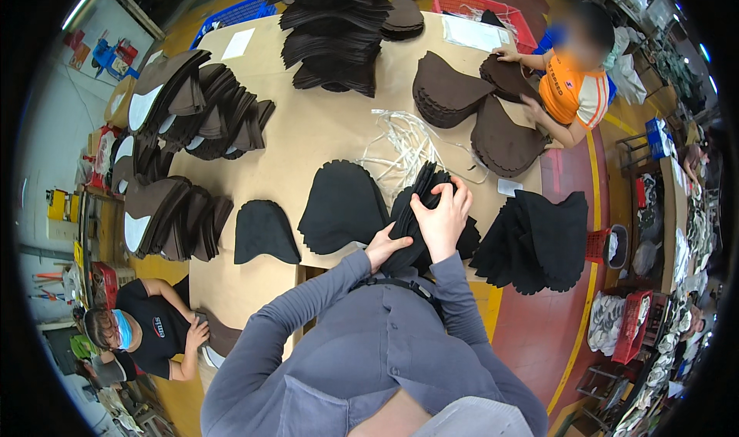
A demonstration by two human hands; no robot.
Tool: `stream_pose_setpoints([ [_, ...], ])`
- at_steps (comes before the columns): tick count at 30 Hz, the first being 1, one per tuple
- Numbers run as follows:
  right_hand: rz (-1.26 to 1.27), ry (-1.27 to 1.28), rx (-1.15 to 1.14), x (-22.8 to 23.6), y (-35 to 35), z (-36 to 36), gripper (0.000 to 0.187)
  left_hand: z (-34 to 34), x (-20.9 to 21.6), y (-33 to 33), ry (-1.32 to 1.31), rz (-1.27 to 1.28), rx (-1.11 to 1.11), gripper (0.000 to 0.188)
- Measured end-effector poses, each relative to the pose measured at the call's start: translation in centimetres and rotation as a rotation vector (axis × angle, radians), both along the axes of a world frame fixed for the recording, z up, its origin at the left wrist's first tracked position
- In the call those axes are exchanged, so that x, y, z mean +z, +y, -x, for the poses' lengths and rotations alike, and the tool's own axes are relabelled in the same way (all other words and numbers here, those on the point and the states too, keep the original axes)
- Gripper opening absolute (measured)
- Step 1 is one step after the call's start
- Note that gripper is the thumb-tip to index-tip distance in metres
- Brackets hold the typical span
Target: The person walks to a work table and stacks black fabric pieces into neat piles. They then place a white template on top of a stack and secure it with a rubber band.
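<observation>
My left hand (387, 246) grips the lower side of a bundle of black cut pieces (416, 225) with scalloped edges. My right hand (445, 215) closes round the upper part of the same bundle, thumb and fingers pressed on its layers. The bundle is held upright at the table's near edge, its layers standing side by side. Just left of it lies a black rounded stack (342, 206) with a scalloped rim, and farther left another black piece (265, 233). To the right, a pile of black pieces (533, 241) overhangs the table edge.
White ties (404, 148) lie in a tangle beyond my hands. Tall dark brown stacks (331, 33) stand at the far side, more brown stacks (192, 102) at the left. A co-worker in orange (573, 90) handles brown pieces at right; another in black (158, 325) sits lower left.
</observation>
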State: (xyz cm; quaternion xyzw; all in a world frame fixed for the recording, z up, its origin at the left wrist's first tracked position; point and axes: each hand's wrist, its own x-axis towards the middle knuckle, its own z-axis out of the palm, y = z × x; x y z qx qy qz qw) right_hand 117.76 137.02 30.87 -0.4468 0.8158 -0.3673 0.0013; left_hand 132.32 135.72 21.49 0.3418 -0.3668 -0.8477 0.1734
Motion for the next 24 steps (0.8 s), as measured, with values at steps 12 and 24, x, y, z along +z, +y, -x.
stream_pose_setpoints([
  [12, 0.038, -1.278, 0.518, -10.7, 6.0, 8.9, 0.090, -6.7, 1.2, -1.3, 0.380, -0.502, -0.377, 0.059],
  [24, 0.363, -1.061, 0.408, -5.7, 7.4, 5.4, 0.074, -5.6, 8.2, -5.9, -0.220, 0.765, -0.169, 0.075],
])
